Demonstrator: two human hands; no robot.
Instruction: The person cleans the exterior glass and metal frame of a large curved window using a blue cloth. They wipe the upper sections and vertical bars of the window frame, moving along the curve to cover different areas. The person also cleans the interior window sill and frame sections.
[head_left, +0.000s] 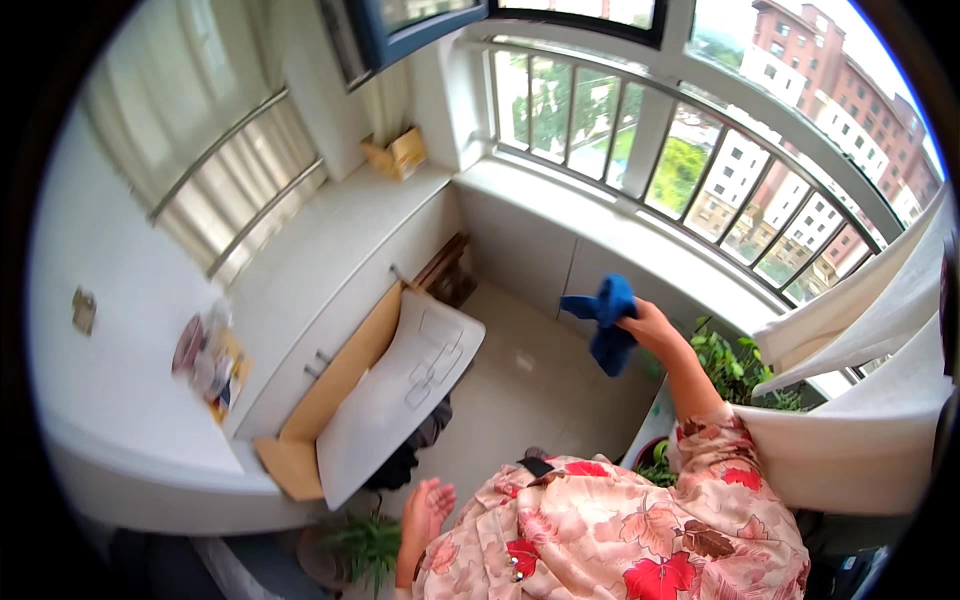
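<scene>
My right hand (646, 324) is stretched out in front of me, shut on a crumpled blue cloth (616, 315). The cloth hangs in the air over the tiled floor, near the low panels under the window. My left hand (429, 506) is low beside my body with nothing in it, its fingers somewhat apart. Close to that hand are a leafy potted plant (367, 540) and the lower end of a white board (375, 435) with dark line drawings. The board leans with an opened cardboard box (341, 367) against the cabinet on the left.
A barred window (645, 150) runs above a white sill (570, 217). Green plants (727, 367) and a pale curtain (840, 442) stand close to my right arm. A small carton (396, 154) and plastic-wrapped items (214, 360) rest on the left ledge. An open window sash (420, 34) juts inward.
</scene>
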